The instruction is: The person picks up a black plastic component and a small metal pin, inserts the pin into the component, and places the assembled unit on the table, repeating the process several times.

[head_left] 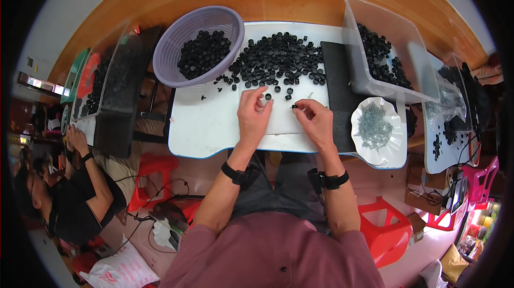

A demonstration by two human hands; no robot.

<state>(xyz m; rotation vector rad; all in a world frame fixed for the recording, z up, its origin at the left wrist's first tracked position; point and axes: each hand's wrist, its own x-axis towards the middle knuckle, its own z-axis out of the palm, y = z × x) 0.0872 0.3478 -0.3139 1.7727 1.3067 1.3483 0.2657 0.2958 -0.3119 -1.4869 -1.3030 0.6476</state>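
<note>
From where I stand, the right hand (316,121) has its thumb and forefinger together, pinched on a small black cap (294,106) just above or on the desk (206,124); which of the two, I can't tell. The left hand (254,116) has its thumb and forefinger apart, with a loose cap (268,96) right at the opening; I can't make out whether skin touches it.

Beyond the fingers lies a broad heap (278,60) of the same caps, a few strays at its near edge. A small clear piece (310,95) lies near the right fingertips. Off to the left stands a purple basket (165,55) of caps; to the right, a clear bin (350,36) with more, and nearer, a white dish (397,146) of pale bits (375,126).

To my eye, the step in hand is working caps singly, by fingertip. The next move seems to call for a light, steady pinch from the right and a careful close of the left on its cap, since such small round things could easily roll off.
</note>
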